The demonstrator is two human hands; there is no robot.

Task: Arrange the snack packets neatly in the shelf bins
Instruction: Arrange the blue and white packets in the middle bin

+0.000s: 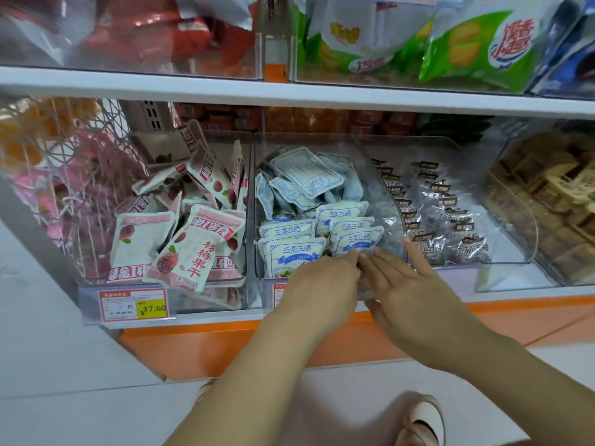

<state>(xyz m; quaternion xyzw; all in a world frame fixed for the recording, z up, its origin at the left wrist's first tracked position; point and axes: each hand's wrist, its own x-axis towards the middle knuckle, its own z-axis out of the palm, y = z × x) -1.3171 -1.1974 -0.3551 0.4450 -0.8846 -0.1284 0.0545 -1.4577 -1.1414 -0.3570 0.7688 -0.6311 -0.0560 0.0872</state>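
A clear middle bin [257, 201] holds several blue-and-white snack packets [306, 178], some lying loose at the back and some standing in rows at the front. My left hand [322, 284] and my right hand [415, 291] meet at the bin's front right corner. Their fingertips pinch the bottom edge of the front upright blue packet [357, 241]. My right hand's thumb hooks under the bin's front lip, and its outer fingers spread toward the clear divider.
The left bin holds jumbled pink-and-white packets [193, 246] above a price tag [133, 305]. Right of the middle bin lie clear-wrapped dark sweets [441, 220], then a bin of brown blocks [547, 201]. An upper shelf edge [289, 94] overhangs. A shoe [421, 420] stands on the floor.
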